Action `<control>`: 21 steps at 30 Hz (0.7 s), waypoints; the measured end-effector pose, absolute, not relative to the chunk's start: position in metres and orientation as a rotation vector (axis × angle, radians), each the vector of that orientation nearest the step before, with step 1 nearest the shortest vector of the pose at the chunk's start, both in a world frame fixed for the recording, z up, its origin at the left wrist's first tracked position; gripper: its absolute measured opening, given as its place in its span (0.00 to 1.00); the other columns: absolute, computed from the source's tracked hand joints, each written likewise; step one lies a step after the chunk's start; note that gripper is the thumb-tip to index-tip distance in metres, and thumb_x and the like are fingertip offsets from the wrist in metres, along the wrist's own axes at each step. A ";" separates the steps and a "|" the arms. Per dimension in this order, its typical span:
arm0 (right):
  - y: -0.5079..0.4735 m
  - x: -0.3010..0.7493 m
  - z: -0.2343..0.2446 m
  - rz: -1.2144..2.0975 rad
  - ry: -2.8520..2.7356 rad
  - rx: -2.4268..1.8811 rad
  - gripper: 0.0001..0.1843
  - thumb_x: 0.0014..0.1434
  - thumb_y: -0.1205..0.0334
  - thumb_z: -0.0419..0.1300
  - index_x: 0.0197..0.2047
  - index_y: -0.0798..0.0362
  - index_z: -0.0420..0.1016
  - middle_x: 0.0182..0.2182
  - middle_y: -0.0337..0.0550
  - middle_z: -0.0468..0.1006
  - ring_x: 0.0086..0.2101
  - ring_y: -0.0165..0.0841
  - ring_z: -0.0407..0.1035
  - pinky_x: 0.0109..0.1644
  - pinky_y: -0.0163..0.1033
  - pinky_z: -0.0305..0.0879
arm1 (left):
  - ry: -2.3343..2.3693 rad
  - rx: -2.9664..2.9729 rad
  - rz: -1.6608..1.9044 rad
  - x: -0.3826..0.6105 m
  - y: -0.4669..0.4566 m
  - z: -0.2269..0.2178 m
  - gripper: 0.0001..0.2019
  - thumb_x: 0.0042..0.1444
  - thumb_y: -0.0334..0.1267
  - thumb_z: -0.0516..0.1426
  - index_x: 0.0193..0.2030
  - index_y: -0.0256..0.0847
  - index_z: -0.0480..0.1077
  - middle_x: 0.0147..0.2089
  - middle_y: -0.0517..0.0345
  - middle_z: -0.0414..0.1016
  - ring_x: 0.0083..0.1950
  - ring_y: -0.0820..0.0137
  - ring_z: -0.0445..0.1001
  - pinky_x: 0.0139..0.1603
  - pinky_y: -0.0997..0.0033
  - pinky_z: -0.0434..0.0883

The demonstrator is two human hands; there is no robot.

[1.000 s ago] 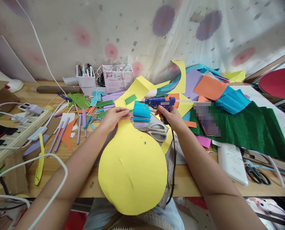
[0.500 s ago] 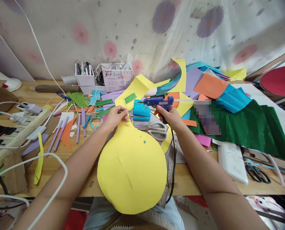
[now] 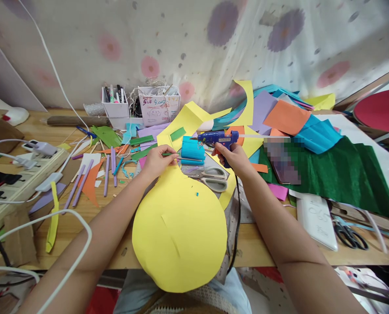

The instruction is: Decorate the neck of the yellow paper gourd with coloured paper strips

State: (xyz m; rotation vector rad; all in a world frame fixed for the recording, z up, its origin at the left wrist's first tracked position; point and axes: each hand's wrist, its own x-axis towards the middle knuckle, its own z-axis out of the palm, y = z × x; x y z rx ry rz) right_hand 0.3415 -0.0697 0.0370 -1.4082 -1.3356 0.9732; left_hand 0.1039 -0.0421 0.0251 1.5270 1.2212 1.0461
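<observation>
Your right hand [image 3: 234, 158] has its fingers wrapped around the blue plastic glue gun [image 3: 210, 138], a pale glue stick jutting from its rear. Your left hand [image 3: 157, 162] has its fingers drawn narrow at the neck of the yellow bulb-shaped cutout [image 3: 181, 235]; I cannot tell what, if anything, they pinch. That smooth sheet (a crease slants across its round belly) reaches past the desk's [image 3: 124, 258] front edge, midway along. Between your hands sits a bright blue roll [image 3: 193, 148], with grey-handled scissors [image 3: 214, 179] just in front. Slim purple tubes [image 3: 83, 184] lie toward the desk's left edge; a wrinkled dark green sheet [image 3: 341, 176] spreads toward the right. Near the back edge stands a white box [image 3: 160, 107] scribbled with marker.
</observation>
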 end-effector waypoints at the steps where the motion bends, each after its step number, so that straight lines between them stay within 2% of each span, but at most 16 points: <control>1: -0.070 0.341 0.036 0.975 -1.343 -1.406 0.26 0.47 0.38 0.60 0.25 0.56 0.71 0.14 0.36 0.64 0.16 0.23 0.57 0.19 0.30 0.56 | 1.250 1.600 1.063 0.103 -0.042 0.024 0.06 0.43 0.37 0.62 0.27 0.38 0.70 0.24 0.60 0.73 0.26 0.72 0.72 0.30 0.73 0.66; 6: -0.069 0.341 0.032 0.979 -1.372 -1.404 0.26 0.49 0.39 0.59 0.26 0.58 0.73 0.14 0.36 0.64 0.16 0.22 0.57 0.20 0.30 0.55 | 1.301 1.824 1.157 0.101 -0.041 0.019 0.04 0.44 0.36 0.60 0.28 0.38 0.71 0.30 0.59 0.75 0.33 0.71 0.73 0.33 0.73 0.66; 15: -0.071 0.340 0.035 0.974 -1.370 -1.405 0.26 0.48 0.39 0.59 0.26 0.58 0.72 0.14 0.36 0.64 0.16 0.22 0.57 0.20 0.30 0.55 | 1.158 1.509 1.202 0.105 -0.041 0.022 0.07 0.38 0.32 0.60 0.23 0.38 0.65 0.24 0.64 0.69 0.28 0.72 0.74 0.30 0.74 0.68; 21: -0.068 0.342 0.032 0.985 -1.397 -1.404 0.27 0.48 0.38 0.58 0.26 0.58 0.72 0.14 0.36 0.63 0.16 0.23 0.57 0.20 0.31 0.54 | 1.157 1.263 1.133 0.107 -0.044 0.025 0.08 0.37 0.31 0.60 0.25 0.37 0.65 0.23 0.63 0.70 0.28 0.70 0.76 0.33 0.71 0.71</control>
